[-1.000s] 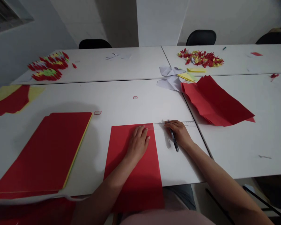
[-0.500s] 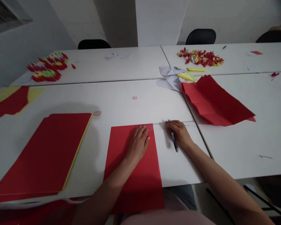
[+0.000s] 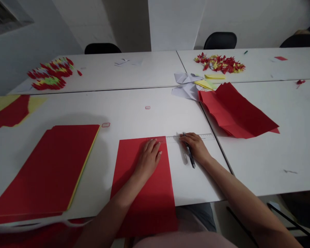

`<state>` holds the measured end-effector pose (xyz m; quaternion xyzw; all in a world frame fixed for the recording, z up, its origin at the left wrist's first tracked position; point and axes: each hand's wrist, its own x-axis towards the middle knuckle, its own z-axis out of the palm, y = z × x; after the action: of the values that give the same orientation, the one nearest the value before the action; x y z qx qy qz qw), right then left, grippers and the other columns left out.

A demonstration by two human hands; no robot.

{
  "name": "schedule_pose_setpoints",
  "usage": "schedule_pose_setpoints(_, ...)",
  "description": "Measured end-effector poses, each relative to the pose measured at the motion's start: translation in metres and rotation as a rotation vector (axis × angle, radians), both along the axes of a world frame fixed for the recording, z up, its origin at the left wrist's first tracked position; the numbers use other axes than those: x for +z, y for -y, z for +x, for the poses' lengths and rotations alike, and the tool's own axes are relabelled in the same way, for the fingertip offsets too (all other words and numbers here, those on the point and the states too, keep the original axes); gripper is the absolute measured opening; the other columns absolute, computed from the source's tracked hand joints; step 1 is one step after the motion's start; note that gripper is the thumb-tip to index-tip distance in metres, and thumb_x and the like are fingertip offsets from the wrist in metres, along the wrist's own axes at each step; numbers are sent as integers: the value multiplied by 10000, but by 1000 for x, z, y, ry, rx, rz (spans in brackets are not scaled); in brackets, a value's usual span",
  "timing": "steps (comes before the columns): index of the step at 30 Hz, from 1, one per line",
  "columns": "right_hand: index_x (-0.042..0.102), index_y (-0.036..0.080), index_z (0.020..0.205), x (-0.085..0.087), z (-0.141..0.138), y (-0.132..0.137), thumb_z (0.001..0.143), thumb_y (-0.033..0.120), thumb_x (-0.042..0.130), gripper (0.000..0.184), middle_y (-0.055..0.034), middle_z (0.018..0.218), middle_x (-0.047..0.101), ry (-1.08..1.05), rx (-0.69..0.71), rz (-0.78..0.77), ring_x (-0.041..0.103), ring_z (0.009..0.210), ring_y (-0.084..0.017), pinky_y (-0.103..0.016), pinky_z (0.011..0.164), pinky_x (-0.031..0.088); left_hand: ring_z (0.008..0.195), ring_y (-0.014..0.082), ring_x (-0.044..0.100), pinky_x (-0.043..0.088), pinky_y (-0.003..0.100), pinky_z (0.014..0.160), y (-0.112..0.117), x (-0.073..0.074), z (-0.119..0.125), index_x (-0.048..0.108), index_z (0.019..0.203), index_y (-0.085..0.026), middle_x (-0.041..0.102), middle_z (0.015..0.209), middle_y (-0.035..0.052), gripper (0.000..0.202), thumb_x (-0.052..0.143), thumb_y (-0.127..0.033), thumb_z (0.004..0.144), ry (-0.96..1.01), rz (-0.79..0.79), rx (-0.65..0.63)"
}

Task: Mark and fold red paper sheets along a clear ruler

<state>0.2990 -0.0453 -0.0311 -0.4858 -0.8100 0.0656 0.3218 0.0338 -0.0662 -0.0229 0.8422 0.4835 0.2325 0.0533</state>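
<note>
A red sheet of paper [image 3: 155, 203] lies in front of me, its near end hanging past the table edge. Across its far edge runs a clear ruler [image 3: 206, 136] that sticks out to the right over the white table. My left hand [image 3: 146, 160] rests flat on the sheet, fingertips on the ruler's left part. To the right of the sheet, my right hand [image 3: 196, 146] grips a dark pen [image 3: 190, 157] that slants across its fingers. That hand rests on the table by the ruler; the fingers' undersides are hidden.
On the left is a stack of red and yellow paper [image 3: 49, 165]. Creased red sheets [image 3: 240, 113] lie at right, by white folded paper [image 3: 187, 90]. Folded paper pieces form a pile [image 3: 220, 63] and rows [image 3: 51, 72] farther back. Black chairs [image 3: 220, 40] stand behind.
The view has shifted a little, so everything sits slightly farther left. Both hands keep their places against the sheet and ruler.
</note>
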Motion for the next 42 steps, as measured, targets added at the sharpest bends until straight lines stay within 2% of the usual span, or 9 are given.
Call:
schedule_pose_setpoints(8,688,219,1086,1,-1,1,952,138,522,229,-77,1105,730,-8,5,-2,620,1074,-273,-427,890,508,1348,293,469,474,510,1072,2,1,-1,555,1341,-179,546,1411,133,365,415,-250,1011,5,-16,-1)
schedule_pose_setpoints(14,684,230,1106,2,1,1,965,162,502,240,-71,1099,731,-9,1,-17,621,1072,-274,-438,897,505,1339,300,478,476,502,1074,2,1,0,564,1330,-136,549,1405,150,371,409,-245,1010,-4,-3,-1)
schedule_pose_setpoints(30,690,223,1112,0,1,0,967,169,499,245,-87,1136,727,-22,5,-17,622,1104,-271,-445,919,508,1371,292,450,467,509,1083,2,4,-2,530,1362,-184,521,1440,132,378,419,-247,1006,5,-50,-5)
schedule_pose_setpoints(42,694,229,1115,0,1,0,958,149,485,273,-88,1143,725,-36,4,-29,618,1119,-280,-460,923,507,1363,294,456,467,493,1090,2,4,-1,544,1345,-159,528,1429,136,369,421,-243,1008,5,-51,-2)
